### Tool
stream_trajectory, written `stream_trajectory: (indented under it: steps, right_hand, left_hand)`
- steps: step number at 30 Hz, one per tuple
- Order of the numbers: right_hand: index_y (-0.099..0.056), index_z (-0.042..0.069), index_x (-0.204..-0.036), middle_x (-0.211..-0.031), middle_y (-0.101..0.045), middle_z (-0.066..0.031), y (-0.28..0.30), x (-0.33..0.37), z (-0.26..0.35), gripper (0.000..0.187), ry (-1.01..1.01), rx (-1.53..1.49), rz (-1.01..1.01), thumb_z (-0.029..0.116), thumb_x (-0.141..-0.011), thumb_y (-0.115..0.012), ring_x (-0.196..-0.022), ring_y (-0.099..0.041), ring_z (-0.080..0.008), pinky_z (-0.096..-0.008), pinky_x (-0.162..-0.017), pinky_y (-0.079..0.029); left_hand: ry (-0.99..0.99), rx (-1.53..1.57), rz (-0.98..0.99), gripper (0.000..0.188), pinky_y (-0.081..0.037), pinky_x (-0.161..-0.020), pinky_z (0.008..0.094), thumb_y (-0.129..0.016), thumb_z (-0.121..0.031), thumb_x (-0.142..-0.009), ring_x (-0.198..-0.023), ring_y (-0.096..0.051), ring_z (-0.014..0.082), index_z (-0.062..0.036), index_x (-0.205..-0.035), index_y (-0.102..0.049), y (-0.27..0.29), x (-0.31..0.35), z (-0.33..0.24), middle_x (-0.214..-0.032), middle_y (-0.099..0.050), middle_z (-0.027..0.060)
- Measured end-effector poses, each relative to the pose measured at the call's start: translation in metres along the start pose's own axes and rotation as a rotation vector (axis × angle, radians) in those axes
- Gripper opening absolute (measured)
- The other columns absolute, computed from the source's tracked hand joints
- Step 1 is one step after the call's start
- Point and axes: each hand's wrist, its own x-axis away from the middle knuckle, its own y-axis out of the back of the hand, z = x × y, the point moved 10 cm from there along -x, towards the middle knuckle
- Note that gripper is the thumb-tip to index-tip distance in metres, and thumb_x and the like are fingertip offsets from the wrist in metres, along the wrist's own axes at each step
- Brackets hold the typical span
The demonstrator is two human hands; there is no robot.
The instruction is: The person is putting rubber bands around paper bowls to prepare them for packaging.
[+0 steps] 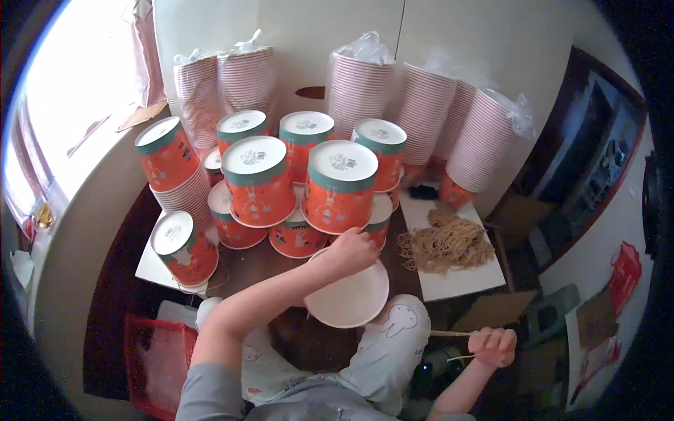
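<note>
A paper bucket [347, 298] rests between my knees, its open mouth and white inside facing me. My left hand [349, 252] reaches across and is closed above the bucket's far rim; what its fingers pinch, if anything, is hidden. Out to the right of my knee, my right hand [493, 347] is closed around a tan cord [449, 333]. The cord stretches from behind my knee into the fist, and a short end sticks out below it. Just beyond my left hand stand upside-down orange buckets [338, 193] with green bands and white bases.
A tangled heap of tan cord [453, 245] lies on a white board [460, 286] at the right. Tall stacks of nested buckets [361, 88] in clear plastic line the wall. One orange bucket [186, 252] stands at the left, above a red crate [151, 365].
</note>
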Motion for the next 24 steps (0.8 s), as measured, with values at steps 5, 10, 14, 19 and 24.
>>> stream_trajectory:
  steps: [5, 10, 14, 19, 24]
  right_hand:
    - [-0.029, 0.005, -0.128, -0.134, -0.033, -0.0126, 0.023, -0.001, 0.008, 0.055, 0.068, -0.082, -0.145, 0.020, -0.080, -0.052, -0.102, -0.047, -0.0276, -0.0420, -0.084, -0.038]
    - [-0.012, 0.005, -0.136, -0.143, -0.009, -0.0102, 0.008, -0.046, -0.061, 0.075, -0.142, -0.189, -0.257, 0.029, -0.079, -0.055, -0.125, -0.027, -0.0344, -0.0454, -0.098, -0.031]
    - [-0.016, 0.005, -0.135, -0.142, -0.015, -0.0070, -0.018, -0.078, -0.147, 0.069, -0.317, -0.301, -0.356, 0.031, -0.081, -0.051, -0.125, -0.028, -0.0276, -0.0392, -0.098, -0.030]
    - [-0.021, 0.007, -0.134, -0.141, -0.019, -0.0060, -0.018, -0.085, -0.202, 0.059, -0.371, -0.407, -0.402, 0.036, -0.086, -0.041, -0.127, -0.024, -0.0258, -0.0396, -0.102, -0.024]
    - [-0.020, 0.007, -0.134, -0.141, -0.018, -0.0054, -0.026, -0.089, -0.212, 0.060, -0.386, -0.434, -0.419, 0.038, -0.087, -0.039, -0.128, -0.021, -0.0242, -0.0387, -0.103, -0.022]
  left_hand:
    - [0.272, 0.140, -0.029, 0.017, -0.048, -0.058, 0.0398, -0.053, -0.014, -0.071, -0.077, -0.059, 0.0233, -0.0061, -0.085, -0.059, 0.023, 0.051, 0.024, -0.073, -0.060, 0.0055]
    - [0.737, 0.670, -0.037, 0.048, -0.048, -0.058, 0.0463, -0.048, -0.012, -0.069, -0.062, -0.058, 0.0374, 0.0003, -0.115, -0.041, 0.001, 0.112, 0.046, -0.069, -0.059, 0.0196]
    - [0.900, 0.742, -0.173, 0.056, -0.048, -0.058, 0.0474, -0.049, -0.014, -0.068, -0.059, -0.058, 0.0374, -0.0004, -0.120, -0.035, -0.009, 0.138, 0.035, -0.062, -0.057, 0.0214]
    - [0.986, 0.585, -0.125, 0.053, -0.048, -0.056, 0.0430, -0.057, -0.017, -0.074, -0.063, -0.059, 0.0337, -0.0044, -0.121, -0.036, 0.015, 0.140, 0.016, -0.072, -0.060, 0.0163]
    - [0.802, 0.745, -0.484, 0.032, -0.048, -0.062, 0.0348, -0.055, -0.015, -0.079, -0.077, -0.059, 0.0266, -0.0028, -0.108, -0.051, 0.053, 0.144, 0.018, -0.091, -0.058, 0.0128]
